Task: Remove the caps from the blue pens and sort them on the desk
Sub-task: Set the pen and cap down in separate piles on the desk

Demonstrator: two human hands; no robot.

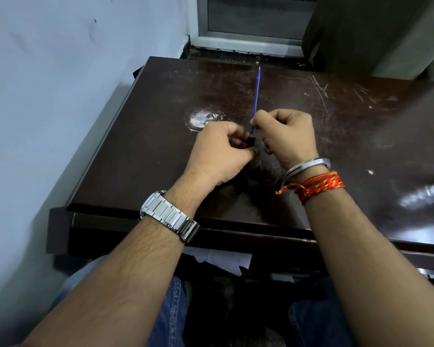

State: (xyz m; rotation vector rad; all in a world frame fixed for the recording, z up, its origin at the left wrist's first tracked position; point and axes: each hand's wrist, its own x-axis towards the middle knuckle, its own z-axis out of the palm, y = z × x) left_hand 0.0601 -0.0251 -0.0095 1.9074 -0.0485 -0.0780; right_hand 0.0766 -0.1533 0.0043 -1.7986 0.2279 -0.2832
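blue pen [256, 93]: centre of my scratched dark desk [148, 146], pointing away. right hand [288, 136] pinches the barrel, left hand [221, 151] pinches its dark near end, half hidden. wristwatch [168, 214] left, bangle [308, 164] right.

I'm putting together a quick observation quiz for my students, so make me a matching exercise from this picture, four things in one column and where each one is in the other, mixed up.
Column one:
1. blue pen
2. metal watch
3. red thread band
4. pale worn patch

Column two:
A. on the left wrist
B. on the right wrist
C. pinched by left hand and right hand
D. on the desk, beyond the left hand

Pairs: 1-C, 2-A, 3-B, 4-D
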